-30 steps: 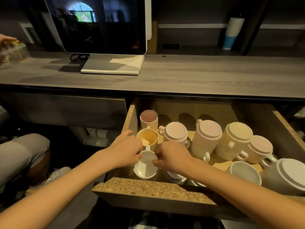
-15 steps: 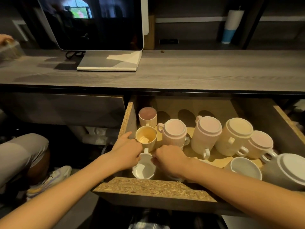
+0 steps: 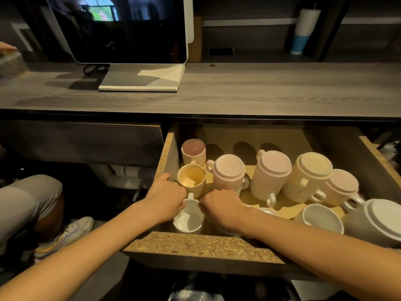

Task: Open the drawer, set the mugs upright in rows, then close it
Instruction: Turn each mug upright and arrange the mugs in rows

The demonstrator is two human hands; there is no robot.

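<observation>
Both hands, left hand and right hand, curled closed around white mug at front-left corner of open drawer, steadying it upright behind yellow mug to extend left row.

Dim room, grey wood-grain desk with a dark monitor, shelving behind.
</observation>
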